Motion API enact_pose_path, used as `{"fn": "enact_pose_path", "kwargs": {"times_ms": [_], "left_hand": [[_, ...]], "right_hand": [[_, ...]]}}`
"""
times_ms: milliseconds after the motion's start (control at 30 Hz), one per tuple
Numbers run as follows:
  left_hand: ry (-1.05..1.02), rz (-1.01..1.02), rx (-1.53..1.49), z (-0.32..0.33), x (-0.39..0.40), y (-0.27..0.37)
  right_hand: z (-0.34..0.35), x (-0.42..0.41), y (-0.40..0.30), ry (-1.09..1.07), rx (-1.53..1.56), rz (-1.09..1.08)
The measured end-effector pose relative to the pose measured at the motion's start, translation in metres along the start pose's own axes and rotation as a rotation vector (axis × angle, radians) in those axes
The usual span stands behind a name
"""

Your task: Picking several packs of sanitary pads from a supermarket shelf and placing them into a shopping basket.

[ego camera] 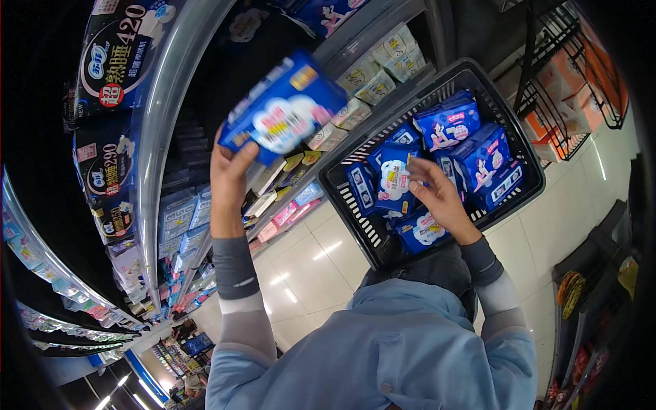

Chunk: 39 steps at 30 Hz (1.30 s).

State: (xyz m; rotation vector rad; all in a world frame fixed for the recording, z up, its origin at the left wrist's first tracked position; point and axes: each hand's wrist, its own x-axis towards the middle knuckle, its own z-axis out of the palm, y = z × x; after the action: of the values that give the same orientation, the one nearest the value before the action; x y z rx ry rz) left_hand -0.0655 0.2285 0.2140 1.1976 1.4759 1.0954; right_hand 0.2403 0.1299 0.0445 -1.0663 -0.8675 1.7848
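Note:
My left hand grips a blue soft pack of sanitary pads by its lower left end, thumb on the printed front. The pack is tilted and blurred, raised in front of the shelves. Below and to the right is a black plastic shopping basket with slotted sides, holding several similar blue packs. My right hand reaches over the basket, fingers bent, at the right edge of a blue pack with a white cloud print. Blur hides whether the fingers grip it. Packs with a printed figure lie at the basket's right side.
Curved shelf edges run along the left, with dark pad packs on them. White packs line a low shelf behind the basket. A black wire rack with orange and white packages stands right. Pale floor tiles lie below.

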Motion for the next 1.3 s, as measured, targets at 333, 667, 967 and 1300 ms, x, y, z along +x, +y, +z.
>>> {"fn": "enact_pose_path", "kwargs": {"times_ms": [333, 667, 967, 1300], "left_hand": [[-0.492, -0.182, 0.225, 0.033, -0.006, 0.008], [-0.017, 0.902, 1.25, -0.026, 0.265, 0.003], [0.083, 0.734, 1.537, -0.036, 0.254, -0.018], [0.071, 0.314, 1.252, -0.115, 0.167, -0.026]], "right_hand": [[0.026, 0.018, -0.056, -0.176, 0.2, -0.057], [0.006, -0.024, -0.022, 0.053, 0.233, 0.133], [0.002, -0.019, -0.015, 0.123, 0.217, 0.14], [0.008, -0.007, -0.007, 0.063, 0.182, 0.065]]}}
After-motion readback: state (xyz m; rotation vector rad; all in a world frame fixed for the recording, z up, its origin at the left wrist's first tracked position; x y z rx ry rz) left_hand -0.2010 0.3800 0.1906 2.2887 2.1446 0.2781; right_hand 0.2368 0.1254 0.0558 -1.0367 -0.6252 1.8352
